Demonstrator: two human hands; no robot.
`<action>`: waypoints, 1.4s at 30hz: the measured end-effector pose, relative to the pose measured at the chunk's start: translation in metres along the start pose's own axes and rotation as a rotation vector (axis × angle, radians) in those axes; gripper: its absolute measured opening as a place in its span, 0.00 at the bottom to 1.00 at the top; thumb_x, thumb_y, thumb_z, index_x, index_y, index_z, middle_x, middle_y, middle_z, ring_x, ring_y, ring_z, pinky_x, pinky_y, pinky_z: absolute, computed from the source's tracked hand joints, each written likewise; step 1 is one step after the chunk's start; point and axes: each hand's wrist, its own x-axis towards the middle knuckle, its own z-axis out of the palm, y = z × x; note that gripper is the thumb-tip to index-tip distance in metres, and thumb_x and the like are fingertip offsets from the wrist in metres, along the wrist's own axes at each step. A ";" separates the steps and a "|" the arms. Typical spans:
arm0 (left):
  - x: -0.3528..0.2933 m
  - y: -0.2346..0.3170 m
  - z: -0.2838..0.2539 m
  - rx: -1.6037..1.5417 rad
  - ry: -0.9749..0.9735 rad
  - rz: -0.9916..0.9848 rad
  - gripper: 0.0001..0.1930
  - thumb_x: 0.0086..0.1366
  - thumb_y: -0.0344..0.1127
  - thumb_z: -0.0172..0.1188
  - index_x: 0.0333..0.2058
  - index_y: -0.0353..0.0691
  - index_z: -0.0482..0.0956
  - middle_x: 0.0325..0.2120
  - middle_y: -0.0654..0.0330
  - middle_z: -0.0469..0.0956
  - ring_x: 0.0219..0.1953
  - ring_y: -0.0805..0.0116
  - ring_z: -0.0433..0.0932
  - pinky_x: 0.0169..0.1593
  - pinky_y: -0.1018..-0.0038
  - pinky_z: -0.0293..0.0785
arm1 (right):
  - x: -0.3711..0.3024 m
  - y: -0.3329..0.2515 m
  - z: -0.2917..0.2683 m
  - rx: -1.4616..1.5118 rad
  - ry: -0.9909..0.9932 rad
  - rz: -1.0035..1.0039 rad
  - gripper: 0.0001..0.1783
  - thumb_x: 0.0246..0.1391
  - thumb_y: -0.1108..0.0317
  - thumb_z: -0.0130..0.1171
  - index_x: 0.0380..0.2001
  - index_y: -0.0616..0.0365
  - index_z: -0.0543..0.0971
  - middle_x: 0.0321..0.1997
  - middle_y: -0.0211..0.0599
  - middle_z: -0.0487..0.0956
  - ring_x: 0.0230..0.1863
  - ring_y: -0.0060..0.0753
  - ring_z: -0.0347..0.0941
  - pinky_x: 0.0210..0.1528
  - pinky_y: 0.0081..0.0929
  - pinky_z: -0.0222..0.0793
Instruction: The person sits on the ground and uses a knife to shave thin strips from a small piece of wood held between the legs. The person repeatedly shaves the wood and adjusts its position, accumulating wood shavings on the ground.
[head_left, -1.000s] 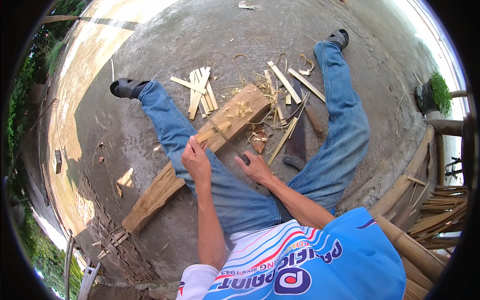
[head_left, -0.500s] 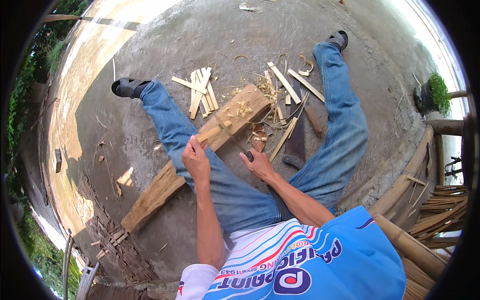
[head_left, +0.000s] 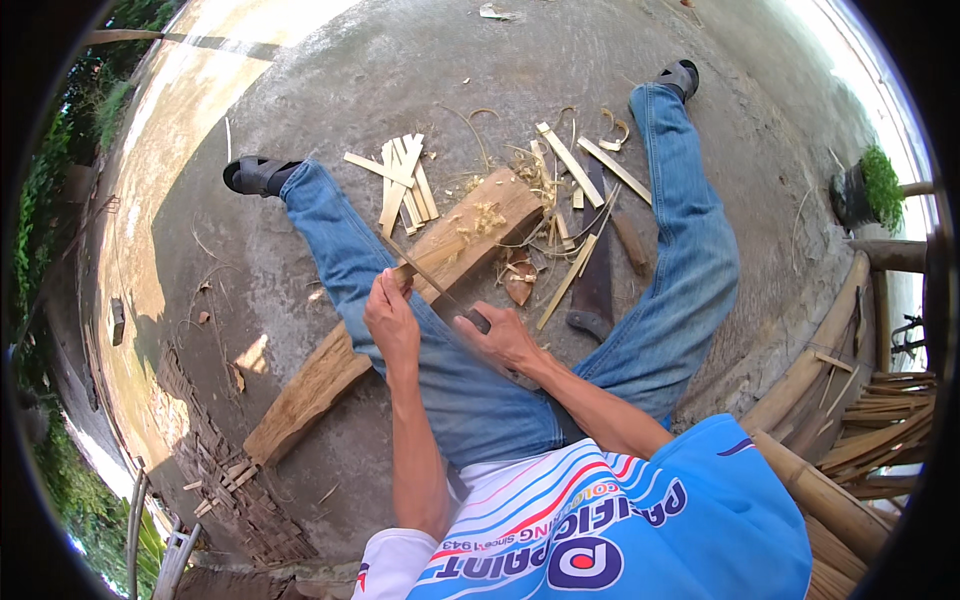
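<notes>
My left hand (head_left: 392, 322) pinches the near end of a flat wooden strip (head_left: 446, 252), which lies along a thick timber (head_left: 318, 392). In my right hand (head_left: 508, 342) is a knife, its dark handle (head_left: 478, 320) inside the closed fingers. The long thin knife blade (head_left: 432, 279) slants up and left, crossing the strip just beyond my left fingertips. Pale curled shavings (head_left: 487, 217) lie on the timber's far end. The timber runs diagonally from the lower left, under my left leg, to between my legs.
Pale cut strips (head_left: 404, 182) are piled on the concrete beyond my left leg. Right of the timber lie more strips (head_left: 570, 165), a dark flat blade (head_left: 591, 290) and a brown piece (head_left: 629, 243). A potted plant (head_left: 866, 190) and bamboo poles (head_left: 820, 490) stand at right.
My right hand has drawn back toward me and left with the knife. The blade has slid down the strip, closer to my left hand, which stays in place.
</notes>
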 end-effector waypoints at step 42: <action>-0.003 -0.004 0.022 -0.045 0.137 -0.080 0.24 0.80 0.38 0.46 0.33 0.18 0.78 0.31 0.41 0.86 0.35 0.56 0.89 0.40 0.66 0.88 | 0.005 0.043 0.005 0.012 0.112 0.211 0.29 0.64 0.44 0.62 0.28 0.65 0.76 0.19 0.50 0.75 0.21 0.41 0.72 0.28 0.42 0.67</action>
